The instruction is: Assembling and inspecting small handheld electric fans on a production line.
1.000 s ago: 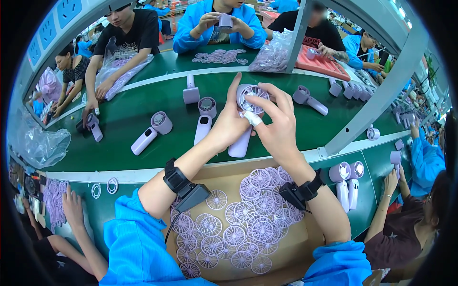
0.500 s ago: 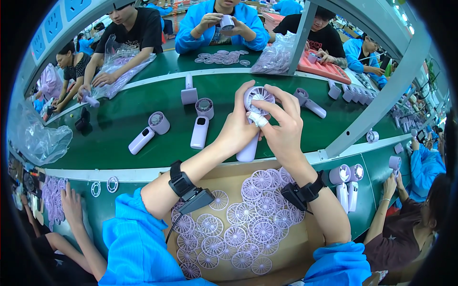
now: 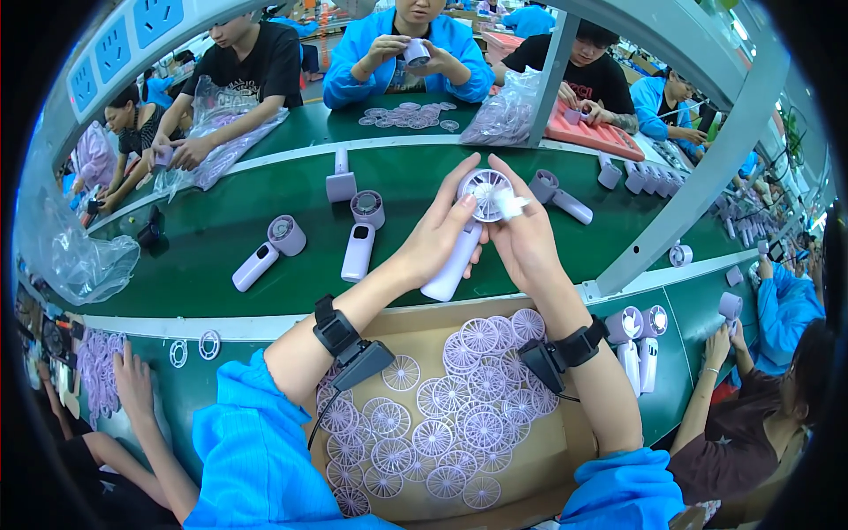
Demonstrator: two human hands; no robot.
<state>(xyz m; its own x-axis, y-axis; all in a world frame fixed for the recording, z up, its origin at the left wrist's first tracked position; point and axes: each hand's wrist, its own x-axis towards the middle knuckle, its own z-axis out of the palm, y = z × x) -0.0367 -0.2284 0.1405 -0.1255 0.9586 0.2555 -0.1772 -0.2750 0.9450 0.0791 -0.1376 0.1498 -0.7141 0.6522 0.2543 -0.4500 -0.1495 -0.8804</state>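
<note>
Between my two hands, above the green surface, I hold a lilac handheld fan (image 3: 449,269) with its round grille facing me. My left hand (image 3: 442,231) wraps the left side of the fan head, thumb on the grille's rim. Cupped round the right side is my right hand (image 3: 526,237); its thumb, with a white wrapping, is blurred at the rim. Some fingers are hidden behind the fan. Below my forearms, an open cardboard box (image 3: 539,473) contains many loose lilac spoked fan grilles (image 3: 433,437).
Several lilac fans, including one fan (image 3: 358,252), lie on the green belt (image 3: 406,291). A metal post (image 3: 689,212) slants at the right. Two white rings (image 3: 209,344) lie at the left. Clear plastic bags (image 3: 84,256) hang far left. Co-workers sit across and at both sides.
My right fingers have moved off the front of the grille to the right side of the fan head. The fan's handle has swung slightly left at its lower end.
</note>
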